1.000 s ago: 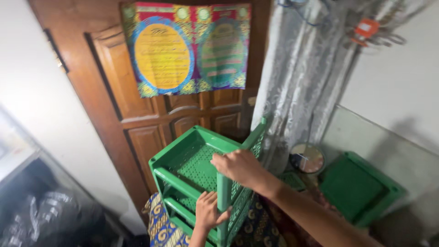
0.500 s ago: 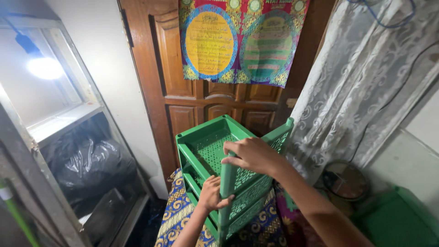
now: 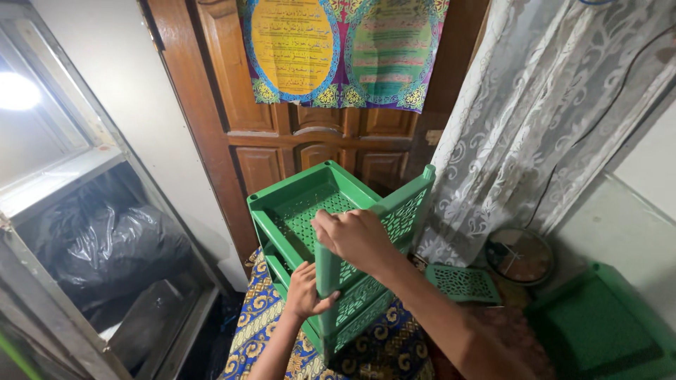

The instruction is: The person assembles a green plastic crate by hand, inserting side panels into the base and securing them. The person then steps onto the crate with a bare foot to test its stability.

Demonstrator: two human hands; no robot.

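while gripping the near corner post of a green plastic rack point(image 3: 310, 211), right hand point(image 3: 355, 239) closed over the top of that post, fingers curled round it. lower down the same post, left hand point(image 3: 306, 292) wrapped about it, thumb out toward the right, also closed on the rack. stands upright on a blue and yellow patterned cloth point(image 3: 271, 317), just in front of a brown wooden door point(image 3: 282, 127). shows a perforated top tray with raised rim, at least one more tray beneath it, and a latticed side panel on the right edge rising slightly above the top tray. cannot tell how many tiers below, since both arms cover the lower front.

hanging on the door above, a colourful poster point(image 3: 345, 49) with a yellow oval and a green oval framed in blue and purple. to the right, a white lace curtain point(image 3: 549, 119) falling to the floor, touching or just beside the rack's right panel. on the floor near the curtain's hem, a loose green latticed panel point(image 3: 461, 281), lying flat, just right of the right forearm. beyond it a round clock point(image 3: 521, 255) lying face up. at the lower right corner, a separate green tray point(image 3: 598, 331), well apart from the rack. on the left, a glass-fronted cabinet point(image 3: 91, 232) with a black plastic bag point(image 3: 113, 246) inside.
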